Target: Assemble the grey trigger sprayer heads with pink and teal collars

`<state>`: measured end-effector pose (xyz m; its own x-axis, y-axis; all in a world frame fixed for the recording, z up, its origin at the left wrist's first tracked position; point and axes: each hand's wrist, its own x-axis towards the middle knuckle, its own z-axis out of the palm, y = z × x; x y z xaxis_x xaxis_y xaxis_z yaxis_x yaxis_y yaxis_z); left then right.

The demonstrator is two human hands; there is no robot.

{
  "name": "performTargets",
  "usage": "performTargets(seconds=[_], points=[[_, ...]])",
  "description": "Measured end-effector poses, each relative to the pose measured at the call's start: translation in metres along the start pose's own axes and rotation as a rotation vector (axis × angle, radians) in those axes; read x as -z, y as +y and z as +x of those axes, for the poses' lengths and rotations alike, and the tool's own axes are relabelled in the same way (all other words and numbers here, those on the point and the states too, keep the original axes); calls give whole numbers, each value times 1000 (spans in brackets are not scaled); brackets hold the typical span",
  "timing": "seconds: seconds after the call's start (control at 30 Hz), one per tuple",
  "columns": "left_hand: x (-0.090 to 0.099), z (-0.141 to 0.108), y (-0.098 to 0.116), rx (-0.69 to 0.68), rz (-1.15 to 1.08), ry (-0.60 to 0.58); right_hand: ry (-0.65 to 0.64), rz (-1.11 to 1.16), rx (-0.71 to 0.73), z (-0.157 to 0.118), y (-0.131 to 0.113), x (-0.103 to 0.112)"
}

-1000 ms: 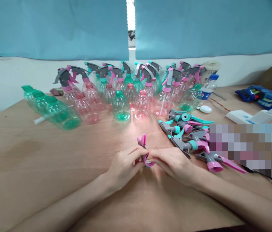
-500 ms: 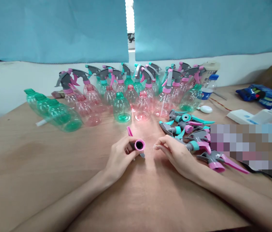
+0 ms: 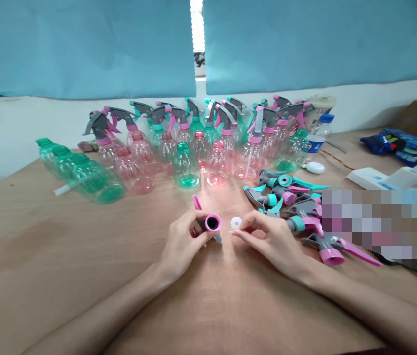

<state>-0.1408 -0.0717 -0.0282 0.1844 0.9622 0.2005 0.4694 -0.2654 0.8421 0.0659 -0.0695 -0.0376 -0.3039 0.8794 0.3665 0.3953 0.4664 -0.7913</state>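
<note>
My left hand (image 3: 182, 236) is shut on a grey spray trigger head (image 3: 208, 224), whose pink screw collar (image 3: 212, 223) faces up and towards my right hand. Its pink lever (image 3: 196, 201) sticks out past my fingers. Between the fingertips of my right hand (image 3: 271, 237) is a small white ring-shaped washer (image 3: 235, 223), a short gap from the collar. Loose trigger heads (image 3: 289, 209) lie just beyond my right hand.
Upright and lying pink and green plastic bottles (image 3: 186, 167) crowd the far part of the wooden table (image 3: 63, 246), many with sprayers fitted. A blurred patch (image 3: 378, 229) covers the right side. A blue packet (image 3: 404, 145) and white boxes (image 3: 374, 178) lie far right.
My hands have moved apart since the earliest frame, and the left now shows the trigger head's pink collar. The white washer has appeared at my right fingertips, which have risen slightly.
</note>
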Motion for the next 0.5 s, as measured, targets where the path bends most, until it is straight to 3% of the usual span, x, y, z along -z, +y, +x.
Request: performTargets(seconds=[0.2,0.33,0.5], points=[[0,-3,2,-77,88,-14,11,154,-18,-2,1,-2],[-1,-4,0,-119,87,-27,-71,111,-57,-1,-3,1],[-1,-5,0,-141,105,-41,-142,211,-71,-1,-1,2]])
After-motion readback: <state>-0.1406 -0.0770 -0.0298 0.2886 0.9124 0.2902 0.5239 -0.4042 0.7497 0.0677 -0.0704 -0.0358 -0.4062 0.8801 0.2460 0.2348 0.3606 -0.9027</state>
